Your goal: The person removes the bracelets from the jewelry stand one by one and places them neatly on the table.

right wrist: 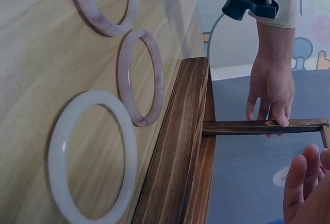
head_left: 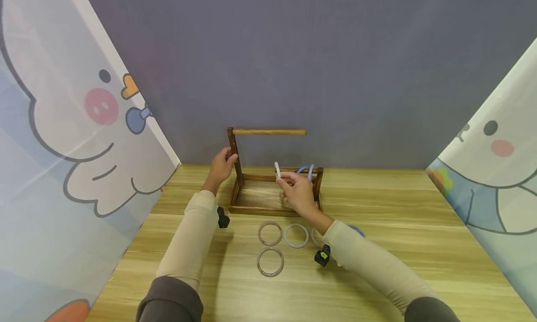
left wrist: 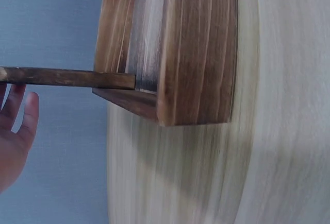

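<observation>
A dark wooden rack [head_left: 236, 196] has a tray base, a tall left post [head_left: 236, 156] with a long bar [head_left: 268, 132] on top, and a low bar at the right. The left hand [head_left: 221, 166] holds the tall post, its thumb on the post in the right wrist view. The right hand [head_left: 299, 191] pinches a white bangle [head_left: 277, 169], seen nearly edge-on above the tray and below the long bar. A blue bangle [head_left: 303, 168] and a lavender bangle [head_left: 310, 172] hang around the low bar, partly hidden by the right hand.
Before the rack, several bangles lie flat on the wooden table [head_left: 398, 256]: a white bangle [head_left: 285, 236], a greyish-pink bangle [head_left: 259, 233], another pinkish bangle [head_left: 270, 275] nearer. A blue bangle [head_left: 356, 229] shows behind the right sleeve. A grey wall [head_left: 293, 70] stands behind the rack.
</observation>
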`<state>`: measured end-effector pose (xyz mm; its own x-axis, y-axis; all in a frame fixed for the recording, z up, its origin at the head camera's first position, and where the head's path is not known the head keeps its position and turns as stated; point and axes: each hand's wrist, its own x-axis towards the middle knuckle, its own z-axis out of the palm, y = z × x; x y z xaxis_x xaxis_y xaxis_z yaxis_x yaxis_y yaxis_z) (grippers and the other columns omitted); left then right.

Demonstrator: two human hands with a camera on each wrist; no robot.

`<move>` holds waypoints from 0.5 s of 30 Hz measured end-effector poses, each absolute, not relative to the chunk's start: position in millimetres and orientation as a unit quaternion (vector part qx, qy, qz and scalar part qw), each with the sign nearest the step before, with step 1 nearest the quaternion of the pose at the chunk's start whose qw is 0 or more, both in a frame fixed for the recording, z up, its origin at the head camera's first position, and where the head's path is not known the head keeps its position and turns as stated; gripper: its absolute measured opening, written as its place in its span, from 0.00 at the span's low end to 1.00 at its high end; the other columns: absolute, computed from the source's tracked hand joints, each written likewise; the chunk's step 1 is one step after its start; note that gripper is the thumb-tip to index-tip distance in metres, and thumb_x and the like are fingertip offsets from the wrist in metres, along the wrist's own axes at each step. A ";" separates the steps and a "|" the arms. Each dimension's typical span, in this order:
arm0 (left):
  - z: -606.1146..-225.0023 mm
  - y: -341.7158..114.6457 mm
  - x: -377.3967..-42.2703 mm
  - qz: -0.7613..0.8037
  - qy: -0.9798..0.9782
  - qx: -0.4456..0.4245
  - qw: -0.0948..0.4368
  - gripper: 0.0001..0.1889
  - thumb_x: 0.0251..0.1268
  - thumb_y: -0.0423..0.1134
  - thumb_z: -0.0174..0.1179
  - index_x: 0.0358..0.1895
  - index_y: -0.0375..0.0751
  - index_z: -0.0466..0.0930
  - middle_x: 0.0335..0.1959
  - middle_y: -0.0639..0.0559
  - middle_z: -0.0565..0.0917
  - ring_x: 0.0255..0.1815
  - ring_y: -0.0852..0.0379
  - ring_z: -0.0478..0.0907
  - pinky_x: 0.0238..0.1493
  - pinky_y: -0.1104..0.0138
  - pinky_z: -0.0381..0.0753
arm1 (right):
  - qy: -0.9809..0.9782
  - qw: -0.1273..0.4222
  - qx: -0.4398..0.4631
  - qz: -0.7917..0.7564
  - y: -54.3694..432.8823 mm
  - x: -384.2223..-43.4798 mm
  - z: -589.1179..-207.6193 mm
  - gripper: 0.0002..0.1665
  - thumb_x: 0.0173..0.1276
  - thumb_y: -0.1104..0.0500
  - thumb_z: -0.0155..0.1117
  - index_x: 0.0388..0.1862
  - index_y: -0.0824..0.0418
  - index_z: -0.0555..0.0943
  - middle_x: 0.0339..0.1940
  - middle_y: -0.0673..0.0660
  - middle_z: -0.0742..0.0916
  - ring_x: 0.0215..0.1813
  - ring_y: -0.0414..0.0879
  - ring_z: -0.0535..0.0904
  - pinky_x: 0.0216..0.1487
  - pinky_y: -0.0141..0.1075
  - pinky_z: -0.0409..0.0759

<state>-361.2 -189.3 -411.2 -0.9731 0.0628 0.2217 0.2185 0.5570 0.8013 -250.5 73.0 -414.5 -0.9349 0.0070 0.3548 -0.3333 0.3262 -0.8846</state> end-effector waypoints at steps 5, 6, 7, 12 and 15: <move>-410.9 -188.1 -360.2 -0.455 -0.884 -0.074 0.081 0.23 0.83 0.45 0.49 0.69 0.33 0.69 0.61 0.33 0.80 0.56 0.37 0.80 0.58 0.47 0.79 | -0.807 0.138 0.109 0.564 70.1 -252.6 -415.9 0.11 0.72 0.58 0.69 0.50 0.61 0.88 0.40 0.64 0.92 0.26 0.65 0.86 0.15 0.30 0.77; -411.1 -188.1 -360.5 -0.448 -0.887 -0.073 0.079 0.23 0.83 0.45 0.49 0.70 0.33 0.68 0.62 0.34 0.79 0.57 0.37 0.79 0.59 0.47 0.79 | -0.807 0.135 0.111 0.564 69.8 -252.5 -416.0 0.11 0.72 0.58 0.69 0.50 0.61 0.88 0.40 0.63 0.92 0.26 0.65 0.86 0.16 0.30 0.77; -411.1 -187.9 -361.0 -0.442 -0.891 -0.074 0.076 0.24 0.83 0.45 0.48 0.71 0.33 0.67 0.63 0.34 0.78 0.59 0.37 0.79 0.60 0.46 0.78 | -0.808 0.133 0.112 0.563 69.8 -252.1 -416.1 0.11 0.72 0.58 0.69 0.50 0.61 0.88 0.39 0.63 0.92 0.27 0.65 0.86 0.16 0.30 0.77; -409.8 -187.1 -362.3 -0.421 -0.901 -0.075 0.070 0.25 0.84 0.46 0.47 0.72 0.32 0.65 0.66 0.33 0.76 0.65 0.36 0.75 0.67 0.45 0.74 | -0.807 0.124 0.134 0.561 72.4 -246.4 -414.4 0.11 0.72 0.59 0.68 0.50 0.62 0.88 0.37 0.61 0.92 0.28 0.66 0.86 0.17 0.29 0.76; -408.5 -186.8 -361.8 -0.425 -0.899 -0.074 0.079 0.22 0.83 0.44 0.48 0.69 0.31 0.68 0.64 0.31 0.77 0.66 0.35 0.75 0.68 0.45 0.73 | -0.815 0.119 0.155 0.546 75.9 -241.9 -412.8 0.11 0.72 0.59 0.69 0.50 0.61 0.88 0.36 0.60 0.92 0.26 0.62 0.86 0.17 0.28 0.74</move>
<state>-361.8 -186.8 -408.5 -0.9766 0.0648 0.2051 0.1996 0.6280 0.7522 -241.9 75.9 -412.8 -0.9235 -0.1218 0.3636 -0.3826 0.3562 -0.8525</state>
